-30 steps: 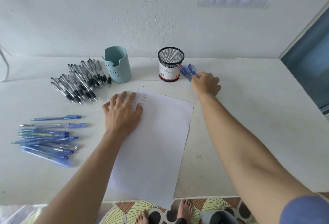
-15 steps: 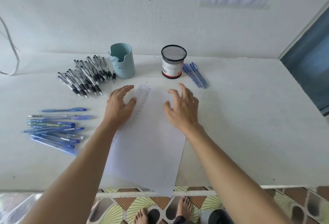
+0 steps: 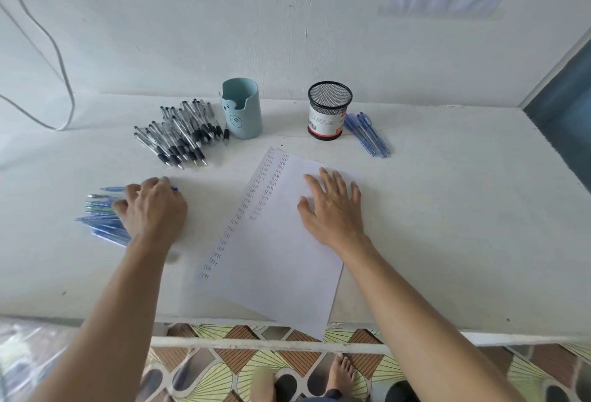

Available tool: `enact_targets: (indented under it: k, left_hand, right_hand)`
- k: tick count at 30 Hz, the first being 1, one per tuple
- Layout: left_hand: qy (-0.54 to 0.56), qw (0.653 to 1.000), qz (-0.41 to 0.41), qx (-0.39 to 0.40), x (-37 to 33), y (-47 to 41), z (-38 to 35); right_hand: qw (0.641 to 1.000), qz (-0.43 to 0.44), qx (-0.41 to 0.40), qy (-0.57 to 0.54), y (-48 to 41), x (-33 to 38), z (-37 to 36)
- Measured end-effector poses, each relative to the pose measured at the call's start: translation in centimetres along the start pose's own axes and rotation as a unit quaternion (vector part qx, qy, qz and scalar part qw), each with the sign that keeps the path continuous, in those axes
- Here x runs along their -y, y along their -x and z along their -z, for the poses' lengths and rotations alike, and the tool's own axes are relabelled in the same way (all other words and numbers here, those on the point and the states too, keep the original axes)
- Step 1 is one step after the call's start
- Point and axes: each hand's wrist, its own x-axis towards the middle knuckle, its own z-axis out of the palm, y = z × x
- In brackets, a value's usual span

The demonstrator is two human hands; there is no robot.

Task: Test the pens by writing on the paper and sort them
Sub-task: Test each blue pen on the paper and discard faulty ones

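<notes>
Left hand (image 3: pixel 153 210) moved off paper (image 3: pixel 281 257) to blue pens (image 3: pixel 100 228), grip unclear tbh; right hand (image 3: pixel 332 210) flat on paper. Approx half done imo.

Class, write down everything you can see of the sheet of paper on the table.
The sheet of paper is white, thin and rectangular, lying flat and turned at an angle on the white table. Two columns of small bluish handwritten marks run down its left side, the left column longer. The right hand rests flat and spread on its upper right part. Its near corner juts over the table's front edge. The left hand is clear of it.
</notes>
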Motion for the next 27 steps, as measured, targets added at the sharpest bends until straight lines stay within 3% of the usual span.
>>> enact_targets:
  k: [8,10,13,17,20,21,25,27]
  left_hand:
    - [0.051,0.993,-0.068,-0.08,-0.5,-0.7,0.3]
    - [0.12,0.972,-0.136,-0.152,-0.9,-0.4,0.1]
    - [0.268,0.904,-0.244,-0.226,-2.6,0.9,0.7]
    - [0.459,0.852,-0.209,-0.142,-5.8,2.9,2.5]
    - [0.637,0.752,-0.168,0.021,-7.4,4.1,3.5]
    - [0.653,0.738,-0.163,0.049,-7.8,4.4,3.6]
    - [0.66,0.736,-0.134,0.07,-9.1,5.4,3.3]
    - [0.686,0.713,-0.12,0.081,-9.2,5.4,3.2]
  right_hand:
    - [1.0,-0.006,-0.011,-0.002,0.0,0.0,-0.2]
    - [1.0,-0.006,-0.009,-0.004,0.0,0.0,-0.1]
    - [1.0,-0.006,-0.004,-0.001,0.0,0.0,-0.1]
    - [1.0,-0.007,-0.011,0.007,0.1,0.0,-0.2]
    - [1.0,-0.009,-0.008,-0.001,0.0,-0.1,-0.3]
    - [1.0,-0.009,-0.009,-0.001,0.0,-0.1,-0.3]
    - [1.0,-0.009,-0.009,-0.006,-0.1,-0.1,-0.3]
    - [1.0,-0.01,-0.007,-0.01,-0.1,-0.1,-0.3]
